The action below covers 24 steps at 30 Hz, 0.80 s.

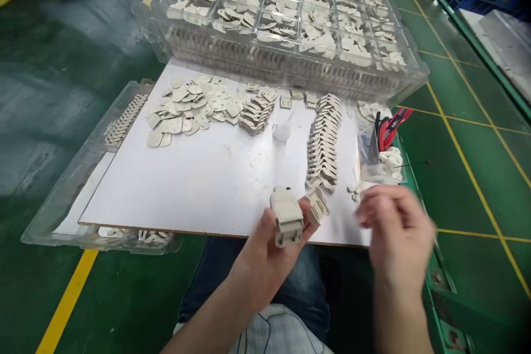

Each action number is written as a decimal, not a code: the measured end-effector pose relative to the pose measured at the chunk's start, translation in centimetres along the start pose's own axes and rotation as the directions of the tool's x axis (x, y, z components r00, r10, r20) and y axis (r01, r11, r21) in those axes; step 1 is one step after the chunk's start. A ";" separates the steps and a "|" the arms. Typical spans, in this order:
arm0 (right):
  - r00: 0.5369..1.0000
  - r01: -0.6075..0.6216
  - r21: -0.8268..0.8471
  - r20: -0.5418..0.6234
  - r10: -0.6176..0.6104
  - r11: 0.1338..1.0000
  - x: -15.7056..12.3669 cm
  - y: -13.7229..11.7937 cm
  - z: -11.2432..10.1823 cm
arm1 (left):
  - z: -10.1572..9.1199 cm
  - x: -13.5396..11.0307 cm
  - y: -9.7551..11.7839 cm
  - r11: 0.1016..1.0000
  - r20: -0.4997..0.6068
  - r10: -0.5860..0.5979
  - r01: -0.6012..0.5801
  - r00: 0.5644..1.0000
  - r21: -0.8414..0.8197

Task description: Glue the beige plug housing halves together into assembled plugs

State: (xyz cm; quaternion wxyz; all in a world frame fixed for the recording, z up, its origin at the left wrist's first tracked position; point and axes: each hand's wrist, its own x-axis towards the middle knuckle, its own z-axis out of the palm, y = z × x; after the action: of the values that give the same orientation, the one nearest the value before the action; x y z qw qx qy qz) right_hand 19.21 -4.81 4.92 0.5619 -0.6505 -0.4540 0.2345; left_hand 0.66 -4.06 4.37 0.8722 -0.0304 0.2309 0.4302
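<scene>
My left hand (265,257) grips a beige plastic housing (287,217) upright between thumb and fingers. A smaller ribbed beige part (317,206) sits against the fingertips of that hand, though I cannot tell whether it is held. My right hand (394,227) is blurred, with its fingers apart and nothing in them, just right of a few small pieces (355,193). A long row of stacked beige parts (324,141) lies on the white board (207,188) beyond it. Farther left are a loose pile of flat pieces (186,108) and a shorter stack (255,116).
A clear compartment tray (282,16) full of beige parts stands beyond the board. Red-handled cutters (392,127) rest in a clear container (370,155) at the right. A small translucent bottle (282,131) lies on the board. The green floor surrounds everything.
</scene>
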 end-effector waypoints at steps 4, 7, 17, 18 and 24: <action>0.746 -0.577 0.390 0.609 0.269 0.717 -3.3 -0.9 3.2 | -0.6 -0.7 0.8 0.943 0.127 -0.014 -0.029 0.992 0.330; 0.669 -0.693 0.453 0.694 0.265 0.561 -3.6 -0.8 4.3 | -1.1 -0.7 1.6 0.887 0.163 -0.036 -0.043 0.986 0.460; 0.874 -0.440 0.405 0.395 0.281 0.801 -4.3 -0.3 3.2 | -1.7 0.1 0.8 0.915 -0.033 0.199 -0.174 0.979 0.364; 0.912 -0.351 0.355 0.338 0.232 0.866 -4.5 -0.3 3.1 | -1.6 0.3 0.6 0.925 -0.086 0.214 -0.173 0.973 0.338; 0.944 -0.088 0.175 0.330 0.026 0.981 -5.1 -0.9 3.9 | -1.3 0.5 0.2 0.920 -0.112 0.241 -0.191 0.964 0.342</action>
State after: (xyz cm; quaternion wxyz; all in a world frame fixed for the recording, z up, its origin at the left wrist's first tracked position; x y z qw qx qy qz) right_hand 13.33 -7.16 3.71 0.5309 -0.5598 -0.4973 0.3968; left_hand 0.24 -3.88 3.00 0.7920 0.1082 0.3667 0.4760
